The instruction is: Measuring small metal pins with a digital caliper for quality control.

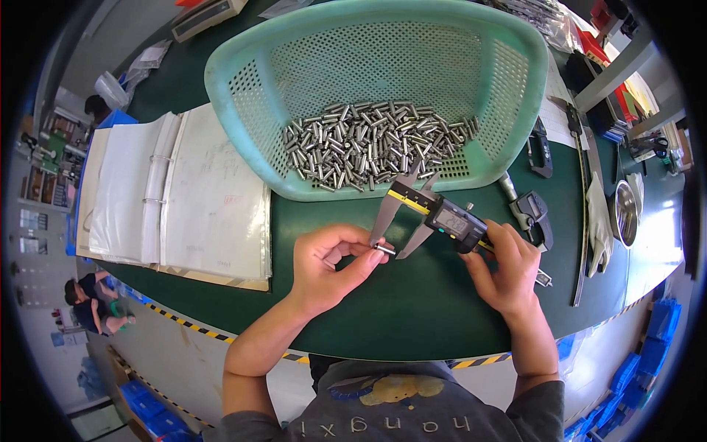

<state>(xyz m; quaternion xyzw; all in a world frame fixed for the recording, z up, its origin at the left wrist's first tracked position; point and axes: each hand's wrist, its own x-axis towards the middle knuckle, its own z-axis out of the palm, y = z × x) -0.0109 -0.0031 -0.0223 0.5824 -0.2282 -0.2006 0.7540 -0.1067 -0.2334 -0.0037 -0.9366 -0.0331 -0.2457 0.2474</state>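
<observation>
Several blue bins (151,409) are seen at the lower left of the frame, below a seated person (92,306) at the far left. The pale floor (166,339) is edged with yellow-and-black tape (188,322). Across the middle, a dark green tabletop (427,324) is spread; on it an opened ring binder (221,184) is laid at the left. At upper centre a pale green mesh basket (375,62) is partly filled with short metal pins (368,144). Farther right, a micrometer (532,208), white gloves (599,225) and a steel bowl (626,214) are set out, and more blue bins (626,376) are stacked at the lower right.

Near the centre, a single pin (385,250) is pinched between thumb and finger of the left hand (331,269), at the right of its fingertips. By the right hand (508,269), closed around its lower-right end, a digital caliper (451,219) is held. The pin is placed between the caliper's parted jaw tips; whether both are touched cannot be told.

The pin's long axis is tilted gently down toward the right. The caliper's beam is slanted from upper left to lower right, its long jaws pointed toward the lower left.
</observation>
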